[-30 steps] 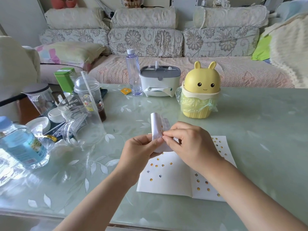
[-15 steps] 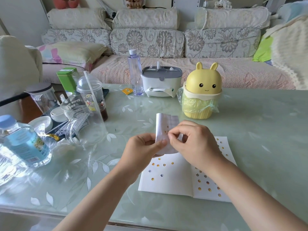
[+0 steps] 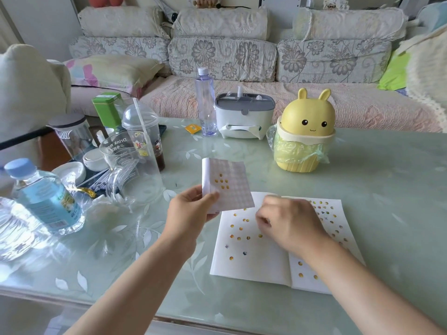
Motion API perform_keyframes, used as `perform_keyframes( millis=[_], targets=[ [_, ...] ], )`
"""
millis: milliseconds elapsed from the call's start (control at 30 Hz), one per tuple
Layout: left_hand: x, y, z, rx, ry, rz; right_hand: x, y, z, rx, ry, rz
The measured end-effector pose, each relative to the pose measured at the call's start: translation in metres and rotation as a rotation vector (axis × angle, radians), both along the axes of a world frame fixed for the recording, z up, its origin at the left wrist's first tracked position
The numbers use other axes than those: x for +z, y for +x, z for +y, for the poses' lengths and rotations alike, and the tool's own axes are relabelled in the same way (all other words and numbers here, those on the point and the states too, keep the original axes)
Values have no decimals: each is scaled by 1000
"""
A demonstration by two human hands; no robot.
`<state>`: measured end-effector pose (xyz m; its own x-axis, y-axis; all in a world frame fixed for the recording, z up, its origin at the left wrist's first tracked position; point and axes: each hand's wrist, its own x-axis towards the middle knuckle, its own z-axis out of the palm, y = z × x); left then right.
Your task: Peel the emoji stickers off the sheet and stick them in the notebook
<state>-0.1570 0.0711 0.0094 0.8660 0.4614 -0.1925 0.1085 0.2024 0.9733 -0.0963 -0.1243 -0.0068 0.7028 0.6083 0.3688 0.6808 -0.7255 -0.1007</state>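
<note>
Head view shows the left hand (image 3: 191,213) pinching the sticker sheet (image 3: 229,184) by its lower left corner, the sheet standing up above the thumb, while the blurred right hand (image 3: 290,226), fingers curled, hovers over the open notebook (image 3: 254,262) on the table (image 3: 387,189), its grip unreadable.

Left hand (image 3: 191,211) raised, thumb pinching sticker sheet (image 3: 229,187), right hand (image 3: 290,226) at its 3 o'clock, blurred, fingers curled downward
</note>
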Motion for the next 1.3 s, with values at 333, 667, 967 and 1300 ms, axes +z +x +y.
perform_keyframes(
  millis=[333, 667, 967, 1300],
  targets=[
    [0, -1, 1, -94, -117, 22, 4, -2, -3, 4, -254, 188],
    [-3, -5, -19, -231, -91, 6, 18, -10, 10, 42, 531, 0],
    [1, -5, -33, -272, 63, -57, 13, -3, 4, 12, 482, 28],
    [2, -7, -36, -257, 168, -94, 23, -4, -3, 83, 388, 0]
  ],
)
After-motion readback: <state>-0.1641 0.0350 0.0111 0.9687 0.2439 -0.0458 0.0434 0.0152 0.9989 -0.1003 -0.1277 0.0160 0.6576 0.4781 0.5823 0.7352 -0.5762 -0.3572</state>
